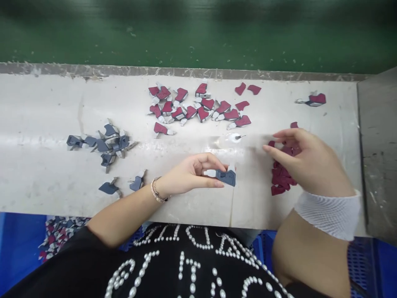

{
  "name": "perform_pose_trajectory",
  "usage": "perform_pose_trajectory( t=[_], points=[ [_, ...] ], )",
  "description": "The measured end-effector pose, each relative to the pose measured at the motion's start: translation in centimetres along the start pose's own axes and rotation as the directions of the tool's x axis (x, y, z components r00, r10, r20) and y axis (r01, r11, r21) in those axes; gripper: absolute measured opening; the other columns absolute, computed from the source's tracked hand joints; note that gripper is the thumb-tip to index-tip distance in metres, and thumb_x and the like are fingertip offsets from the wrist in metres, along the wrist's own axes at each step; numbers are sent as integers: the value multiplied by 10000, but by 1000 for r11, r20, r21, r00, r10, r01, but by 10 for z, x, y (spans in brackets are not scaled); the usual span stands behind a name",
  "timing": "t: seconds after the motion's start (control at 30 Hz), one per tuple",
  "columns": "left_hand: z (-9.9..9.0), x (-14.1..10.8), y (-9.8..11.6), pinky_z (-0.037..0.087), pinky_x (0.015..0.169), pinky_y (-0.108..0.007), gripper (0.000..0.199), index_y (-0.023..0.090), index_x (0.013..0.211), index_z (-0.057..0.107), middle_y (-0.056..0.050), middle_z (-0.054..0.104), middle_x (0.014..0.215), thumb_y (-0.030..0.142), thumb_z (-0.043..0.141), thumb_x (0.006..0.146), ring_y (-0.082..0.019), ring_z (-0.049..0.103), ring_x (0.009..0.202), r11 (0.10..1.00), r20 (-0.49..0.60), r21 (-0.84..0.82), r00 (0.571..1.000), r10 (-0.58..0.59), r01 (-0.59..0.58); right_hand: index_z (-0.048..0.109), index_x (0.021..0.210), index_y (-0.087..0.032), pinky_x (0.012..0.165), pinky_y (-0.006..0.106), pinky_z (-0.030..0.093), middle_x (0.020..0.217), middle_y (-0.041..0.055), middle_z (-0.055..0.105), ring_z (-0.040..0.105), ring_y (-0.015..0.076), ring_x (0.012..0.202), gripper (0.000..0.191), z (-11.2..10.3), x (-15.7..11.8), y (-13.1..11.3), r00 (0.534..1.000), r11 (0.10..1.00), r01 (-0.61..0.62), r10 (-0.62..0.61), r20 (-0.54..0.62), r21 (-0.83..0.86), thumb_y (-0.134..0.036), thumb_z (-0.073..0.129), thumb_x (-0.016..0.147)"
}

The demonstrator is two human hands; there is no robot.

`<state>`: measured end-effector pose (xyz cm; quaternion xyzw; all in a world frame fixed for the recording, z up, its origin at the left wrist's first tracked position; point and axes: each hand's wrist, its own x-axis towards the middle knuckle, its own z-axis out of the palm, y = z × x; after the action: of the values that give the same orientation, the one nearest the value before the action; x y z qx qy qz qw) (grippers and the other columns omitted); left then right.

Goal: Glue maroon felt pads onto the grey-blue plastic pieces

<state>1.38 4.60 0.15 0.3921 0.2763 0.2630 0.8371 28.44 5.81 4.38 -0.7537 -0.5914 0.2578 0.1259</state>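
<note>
My left hand (198, 171) is closed on a blue-grey plastic part (227, 178) with pale tabs, pinched between thumb and fingers above the bench. My right hand (305, 159) hovers over a pile of dark red flat pieces (281, 176), thumb and fingers apart; nothing shows between them. Part of that pile is hidden beneath this hand. Between the hands and further back lies a small white object with a thin dark tip (235, 138); its kind is unclear.
At the back middle are several parts with red faces (203, 114) and a few loose red pieces (254, 89). One red-faced part (316, 99) lies far right. Blue-grey parts (107, 142) cluster at left. A blue bin (18, 244) of mixed parts stands below the bench (40, 174).
</note>
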Motion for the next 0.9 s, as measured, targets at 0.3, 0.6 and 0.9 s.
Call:
perform_pose_trajectory(
  t=[0.3, 0.6, 0.9],
  points=[
    [4, -1, -5, 587, 882, -262, 290, 156, 968, 635, -35, 714, 1015, 150, 846, 770, -129, 720, 1007, 996, 16, -63, 998, 64, -63, 667, 843, -224, 706, 420, 447, 786, 76, 692, 608, 252, 762, 135, 6, 9, 15, 989, 971, -138, 146, 28, -196, -357, 646, 837],
    [13, -6, -8, 616, 850, -221, 263, 155, 990, 651, -62, 743, 1074, 152, 827, 796, -127, 739, 1013, 971, -107, 107, 969, 223, -212, 793, 886, -404, 563, 333, 595, 849, -48, 803, 748, 214, 683, 195, -14, -60, -19, 922, 922, 277, -335, 194, 271, -560, 677, 882],
    [11, -4, -19, 650, 966, -309, 263, 168, 1036, 692, -78, 770, 1128, 243, 822, 819, -175, 762, 1075, 812, -161, 460, 865, 475, -360, 698, 759, -317, 512, 287, 558, 742, -35, 782, 749, 205, 645, 229, 5, -63, -41, 947, 885, 56, -194, 257, 463, -517, 730, 866]
  ],
)
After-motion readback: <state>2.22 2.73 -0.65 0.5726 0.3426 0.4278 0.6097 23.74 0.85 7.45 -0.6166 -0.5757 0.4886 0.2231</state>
